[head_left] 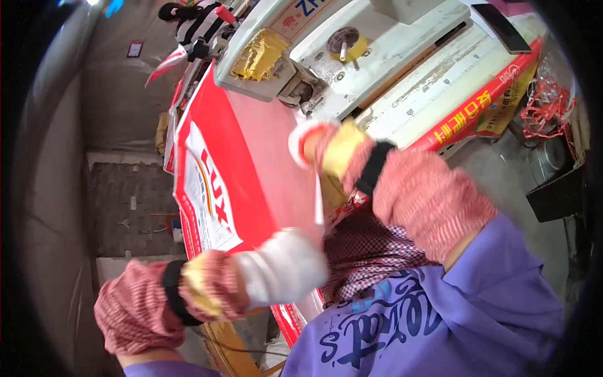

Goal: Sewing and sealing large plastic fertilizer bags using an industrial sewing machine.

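Observation:
A large red, white and pink printed sack (251, 163) lies under the head of a grey-white sewing machine (301, 81). My left hand (286, 267), in a white knitted glove, is on the sack's near edge, smeared by motion, so its fingers do not show. Farther up that edge, close to the machine's presser foot (303, 94), is my right hand (308, 141), gloved in white and red. It is blurred too, and its grip cannot be made out. Pink striped sleeve covers with black bands wrap both forearms.
A roll of yellow tape (347, 45) rests on the machine bed, and a dark phone (500, 28) lies at the far right. Red plastic string (548, 108) hangs in a tangle beside a dark box (559, 191). Another person (198, 24) is at the upper left.

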The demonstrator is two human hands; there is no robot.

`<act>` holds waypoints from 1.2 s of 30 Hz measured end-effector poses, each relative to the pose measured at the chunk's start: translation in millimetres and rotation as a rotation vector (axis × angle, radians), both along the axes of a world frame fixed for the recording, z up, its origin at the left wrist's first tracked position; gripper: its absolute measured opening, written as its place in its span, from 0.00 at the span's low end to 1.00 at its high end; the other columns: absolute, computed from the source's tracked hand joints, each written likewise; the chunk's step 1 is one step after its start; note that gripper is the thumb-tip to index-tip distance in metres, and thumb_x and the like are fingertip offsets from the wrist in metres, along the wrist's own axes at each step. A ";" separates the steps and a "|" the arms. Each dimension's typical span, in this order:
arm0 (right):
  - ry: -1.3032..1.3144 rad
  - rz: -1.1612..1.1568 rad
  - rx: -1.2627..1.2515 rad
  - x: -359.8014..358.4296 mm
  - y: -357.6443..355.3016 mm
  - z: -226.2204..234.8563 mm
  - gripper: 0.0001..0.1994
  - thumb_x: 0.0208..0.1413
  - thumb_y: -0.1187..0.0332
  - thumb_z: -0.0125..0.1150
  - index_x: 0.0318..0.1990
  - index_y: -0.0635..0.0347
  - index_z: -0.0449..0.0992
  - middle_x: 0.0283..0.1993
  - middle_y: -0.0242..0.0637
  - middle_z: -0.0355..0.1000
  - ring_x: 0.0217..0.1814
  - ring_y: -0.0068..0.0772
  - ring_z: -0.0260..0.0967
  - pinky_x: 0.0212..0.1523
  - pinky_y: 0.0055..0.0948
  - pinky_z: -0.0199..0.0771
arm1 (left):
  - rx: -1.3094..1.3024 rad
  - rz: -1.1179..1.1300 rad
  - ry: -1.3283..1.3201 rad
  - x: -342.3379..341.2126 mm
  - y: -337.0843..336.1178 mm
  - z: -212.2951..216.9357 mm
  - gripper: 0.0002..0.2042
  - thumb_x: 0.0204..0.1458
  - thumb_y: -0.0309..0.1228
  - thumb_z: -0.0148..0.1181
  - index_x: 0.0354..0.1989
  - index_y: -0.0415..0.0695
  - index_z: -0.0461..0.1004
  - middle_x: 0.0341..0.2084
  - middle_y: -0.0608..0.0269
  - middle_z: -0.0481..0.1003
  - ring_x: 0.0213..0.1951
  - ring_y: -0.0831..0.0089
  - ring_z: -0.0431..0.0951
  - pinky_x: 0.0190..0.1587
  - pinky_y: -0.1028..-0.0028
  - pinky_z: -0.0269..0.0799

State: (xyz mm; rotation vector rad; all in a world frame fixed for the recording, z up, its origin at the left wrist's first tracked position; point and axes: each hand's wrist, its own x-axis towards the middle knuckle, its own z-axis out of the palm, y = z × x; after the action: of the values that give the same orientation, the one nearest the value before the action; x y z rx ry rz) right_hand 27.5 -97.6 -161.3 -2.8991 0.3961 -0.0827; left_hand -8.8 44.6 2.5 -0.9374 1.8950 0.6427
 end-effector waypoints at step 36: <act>-0.468 -0.550 0.325 -5.2 33.2 13.6 0.10 0.49 0.70 0.45 0.31 0.64 0.74 0.26 0.48 0.72 0.26 0.43 0.72 0.25 0.39 0.71 | 0.109 0.038 -0.111 -4.0 -67.2 28.6 0.05 0.32 0.33 0.59 0.15 0.47 0.74 0.13 0.63 0.71 0.21 0.62 0.75 0.22 0.66 0.69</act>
State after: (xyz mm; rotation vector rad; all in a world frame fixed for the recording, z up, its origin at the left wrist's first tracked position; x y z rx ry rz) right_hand 22.3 -64.3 -147.7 -2.2794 0.9883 -0.6924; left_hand -12.8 -22.6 31.1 -0.9219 1.7304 0.6959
